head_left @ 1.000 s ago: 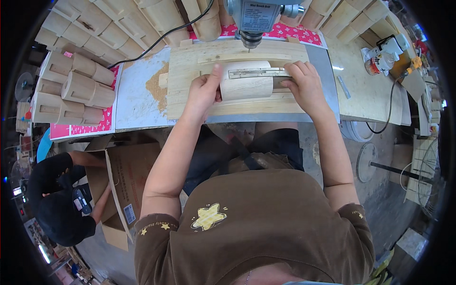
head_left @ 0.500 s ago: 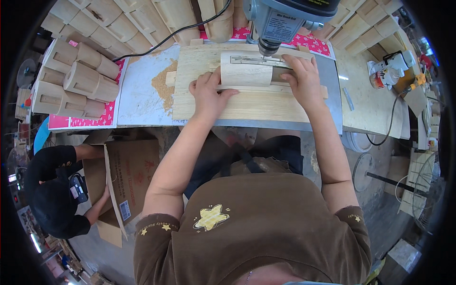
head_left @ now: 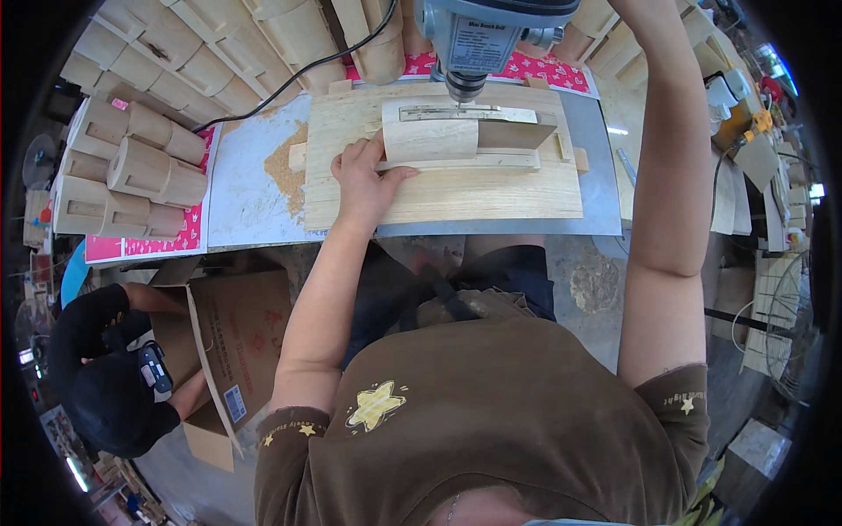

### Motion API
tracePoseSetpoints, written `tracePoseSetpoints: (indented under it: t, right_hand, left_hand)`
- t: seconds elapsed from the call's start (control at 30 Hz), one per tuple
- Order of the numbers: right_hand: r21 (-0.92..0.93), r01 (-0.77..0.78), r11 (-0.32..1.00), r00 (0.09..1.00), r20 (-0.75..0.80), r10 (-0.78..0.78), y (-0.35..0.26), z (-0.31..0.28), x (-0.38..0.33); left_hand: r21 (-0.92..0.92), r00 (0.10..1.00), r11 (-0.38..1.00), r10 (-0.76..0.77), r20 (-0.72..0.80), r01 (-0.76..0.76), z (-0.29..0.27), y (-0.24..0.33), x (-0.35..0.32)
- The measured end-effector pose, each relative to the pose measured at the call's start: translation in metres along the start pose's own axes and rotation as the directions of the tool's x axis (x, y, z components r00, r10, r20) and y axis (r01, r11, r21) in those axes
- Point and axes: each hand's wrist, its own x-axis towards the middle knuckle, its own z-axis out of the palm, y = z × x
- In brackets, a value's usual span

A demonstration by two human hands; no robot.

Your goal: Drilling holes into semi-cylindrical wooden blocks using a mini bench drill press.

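Note:
A pale wooden cylinder (head_left: 430, 138) with a long slot along its top lies in a wooden jig on a flat board (head_left: 474, 195). My left hand (head_left: 361, 180) grips its left end, thumb along the front strip of the jig. From its right side juts a brownish flat piece (head_left: 517, 134). Just above the slot hangs the chuck (head_left: 465, 86) of a blue-grey bench drill (head_left: 478, 39); whether its bit touches the wood I cannot tell. My right arm reaches up past the drill's right side, and the right hand (head_left: 633, 10) is mostly cut off by the top edge, fingers hidden.
Wooden cylinders (head_left: 145, 171) with slots are stacked at left and along the back. Sawdust (head_left: 285, 171) lies left of the board. A black cable (head_left: 307, 70) runs behind. At lower left, another person (head_left: 105, 377) reaches into a cardboard box (head_left: 241, 342).
My right hand has left the right end of the wooden cylinder and risen to the top edge. The left hand keeps its hold. The whole view has shifted slightly.

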Motion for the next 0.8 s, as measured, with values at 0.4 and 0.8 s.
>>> tracePoseSetpoints:
  t: [0.4, 0.8]
  right_hand:
    - [-0.181, 0.201, 0.963, 0.946, -0.221, -0.239, 0.032, 0.057, -0.171]
    - [-0.416, 0.180, 0.891, 0.944, -0.183, -0.276, 0.029, 0.002, 0.007]
  left_hand:
    - [-0.010, 0.999, 0.999, 0.042, 0.010, -0.042, 0.001, -0.001, 0.002]
    - [0.002, 0.996, 0.996, 0.092, -0.007, -0.092, 0.020, 0.014, 0.006]
